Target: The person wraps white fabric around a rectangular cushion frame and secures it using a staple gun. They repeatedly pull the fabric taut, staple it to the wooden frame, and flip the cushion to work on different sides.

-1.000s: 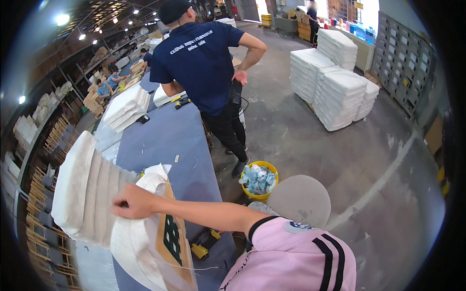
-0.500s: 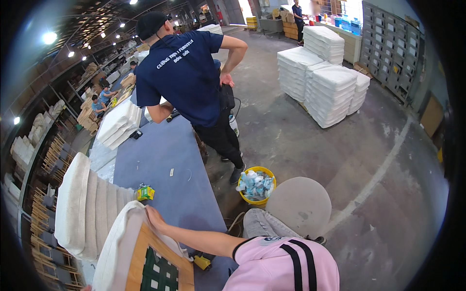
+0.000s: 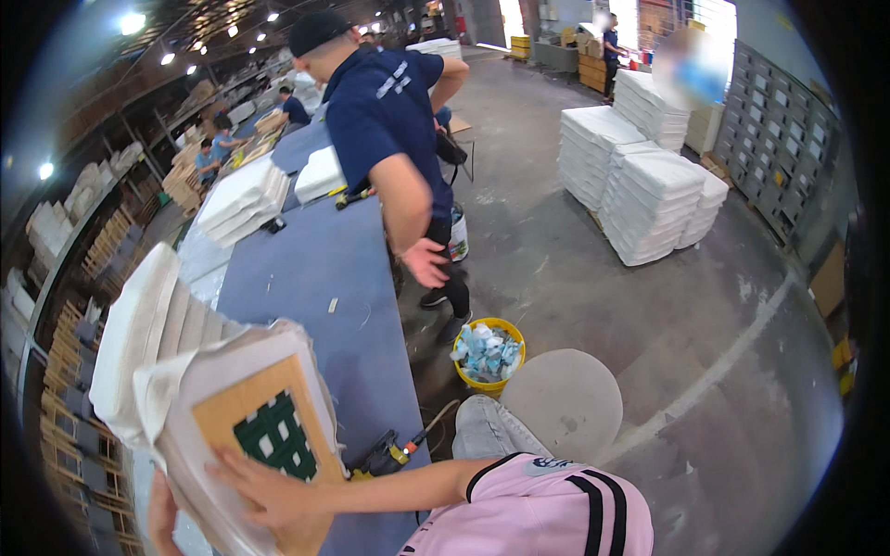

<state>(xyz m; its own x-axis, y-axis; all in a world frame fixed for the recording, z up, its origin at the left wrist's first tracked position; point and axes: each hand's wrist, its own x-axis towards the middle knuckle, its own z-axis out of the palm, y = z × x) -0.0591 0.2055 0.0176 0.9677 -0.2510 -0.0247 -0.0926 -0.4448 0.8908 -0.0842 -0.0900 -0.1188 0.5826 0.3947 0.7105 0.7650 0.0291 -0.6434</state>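
A tilted upholstered chair seat (image 3: 222, 415) stands on the blue-topped table, its underside towards me. It has a wooden frame around dark green webbing (image 3: 276, 435), with loose white cloth (image 3: 171, 398) along its edges. My right hand (image 3: 264, 486) lies flat on the lower part of the frame, fingers spread. At the seat's lower left edge, my left hand (image 3: 162, 514) grips the side; its fingers are partly hidden. A black and yellow hand tool (image 3: 385, 454) with a hose lies right of the seat. Behind the seat leans a stack of white padded seats (image 3: 139, 324).
A co-worker in navy (image 3: 385, 120) stands at the table's right side. On the floor are a yellow tub of scraps (image 3: 489, 366) and a round grey disc (image 3: 563, 403). White stacks (image 3: 649, 199) stand farther right; more white pads (image 3: 243, 204) lie on the table (image 3: 357, 278).
My right hand has moved from the seat's top edge down onto its wooden underside. The seat has turned more towards me, and the left hand shows more. The co-worker's arm has swung down.
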